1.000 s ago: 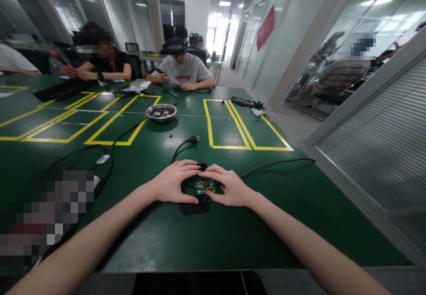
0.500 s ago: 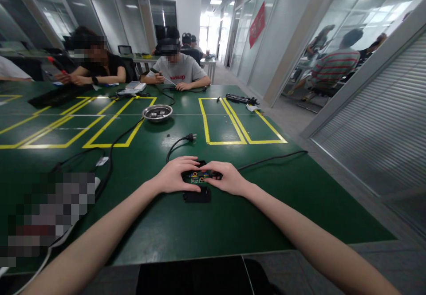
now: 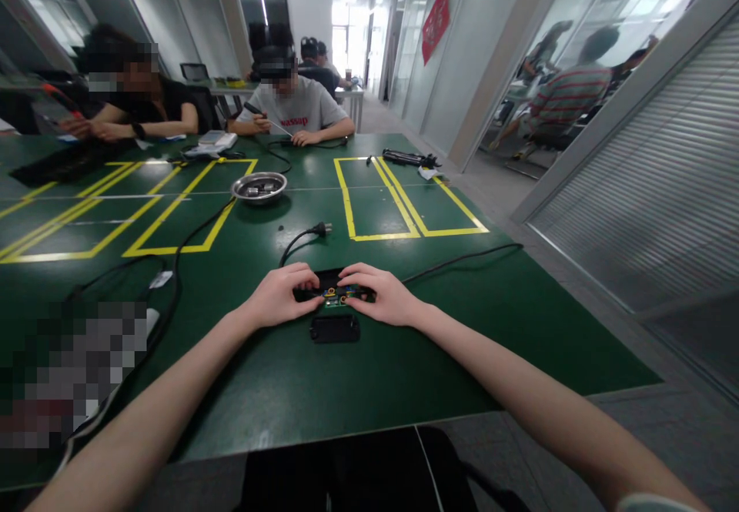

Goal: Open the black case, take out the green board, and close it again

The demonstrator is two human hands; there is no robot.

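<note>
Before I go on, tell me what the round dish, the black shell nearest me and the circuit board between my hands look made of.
The dish looks like polished metal, perhaps stainless steel: silvery with bright reflections. The black shell is probably moulded plastic, fairly matte, given its dull black and rounded corners. The circuit board is likely coated laminate, judging by its green surface.

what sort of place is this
Probably an electronics work area in an office: a large green table with yellow rectangular outlines, an exposed small green circuit board, and tall frosted glass partitions.
</note>
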